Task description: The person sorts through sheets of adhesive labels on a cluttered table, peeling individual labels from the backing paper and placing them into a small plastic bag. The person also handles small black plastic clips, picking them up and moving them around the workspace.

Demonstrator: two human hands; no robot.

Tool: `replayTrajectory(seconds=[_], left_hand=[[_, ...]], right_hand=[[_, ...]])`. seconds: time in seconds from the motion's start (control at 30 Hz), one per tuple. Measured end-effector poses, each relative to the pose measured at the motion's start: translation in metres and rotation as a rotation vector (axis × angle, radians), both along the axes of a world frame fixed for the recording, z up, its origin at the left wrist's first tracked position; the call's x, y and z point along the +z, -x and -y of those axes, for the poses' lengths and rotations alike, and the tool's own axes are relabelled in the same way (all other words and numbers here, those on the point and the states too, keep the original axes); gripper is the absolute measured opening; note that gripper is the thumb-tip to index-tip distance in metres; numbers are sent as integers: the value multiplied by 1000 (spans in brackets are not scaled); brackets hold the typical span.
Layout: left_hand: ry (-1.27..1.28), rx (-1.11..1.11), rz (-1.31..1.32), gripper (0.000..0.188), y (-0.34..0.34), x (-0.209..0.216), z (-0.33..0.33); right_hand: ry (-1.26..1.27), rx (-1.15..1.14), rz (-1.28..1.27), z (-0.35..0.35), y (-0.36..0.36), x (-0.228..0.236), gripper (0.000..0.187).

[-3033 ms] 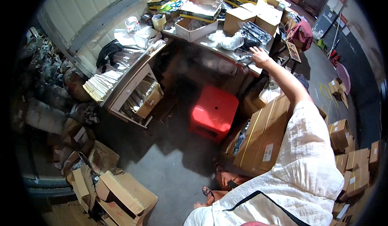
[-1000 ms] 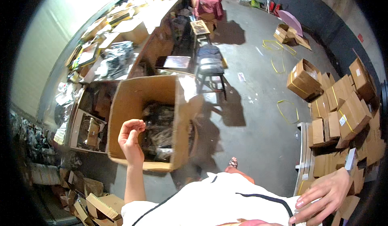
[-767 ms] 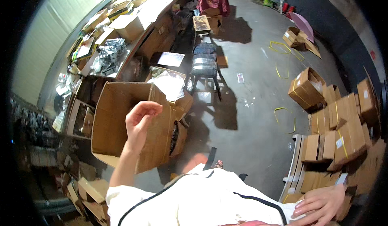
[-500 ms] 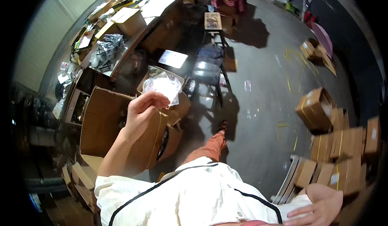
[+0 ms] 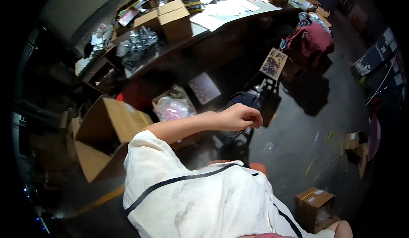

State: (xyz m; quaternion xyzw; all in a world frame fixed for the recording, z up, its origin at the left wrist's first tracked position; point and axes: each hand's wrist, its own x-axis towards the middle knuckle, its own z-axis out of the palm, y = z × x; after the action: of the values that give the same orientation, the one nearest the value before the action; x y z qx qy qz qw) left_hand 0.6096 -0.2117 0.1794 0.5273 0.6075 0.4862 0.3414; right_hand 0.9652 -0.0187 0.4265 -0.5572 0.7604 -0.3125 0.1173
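Left hand [image 5: 239, 117] curled into a loose fist at centre frame, fingers [image 5: 254, 119] folded in; impossible to tell whether anything small sits inside the fist. Bare forearm running out from the white sleeve [image 5: 147, 152] at eight o'clock, pointing toward three. Right hand nowhere to be seen, only a patch of skin at the very bottom edge near five o'clock.

Directly under and behind the fist, a dark stool stacked with dark fabric [image 5: 247, 99], just past the knuckles toward twelve; long axis hard to judge in the shadow. At nine o'clock from the fist, close by, an open brown carton holding a clear plastic bag of pinkish goods [image 5: 170, 108]. Further out at nine, a big open cardboard box with flaps up [image 5: 108, 129]. Left hand clearly the nearer to all of these.

Up at twelve, a long grey workbench [image 5: 238, 14] loaded with cartons, papers and bagged parts. At one o'clock, a maroon cloth heap [image 5: 309, 42]. Grey concrete floor [image 5: 306, 110] all round; a small taped cardboard box [image 5: 317, 206] at five o'clock.
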Motion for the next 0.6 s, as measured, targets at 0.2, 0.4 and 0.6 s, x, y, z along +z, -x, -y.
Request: replayTrajectory(seconds=[0.2, 0.4, 0.6], left_hand=[[175, 4, -72, 27, 61, -47, -164], [149, 279, -33, 33, 144, -63, -316], [182, 479, 12, 26, 190, -34, -363]], right_hand=[[-60, 153, 69, -147, 56, 20, 24], [-357, 879, -859, -328, 207, 36, 31], [-105, 744, -387, -457, 382, 50, 40]])
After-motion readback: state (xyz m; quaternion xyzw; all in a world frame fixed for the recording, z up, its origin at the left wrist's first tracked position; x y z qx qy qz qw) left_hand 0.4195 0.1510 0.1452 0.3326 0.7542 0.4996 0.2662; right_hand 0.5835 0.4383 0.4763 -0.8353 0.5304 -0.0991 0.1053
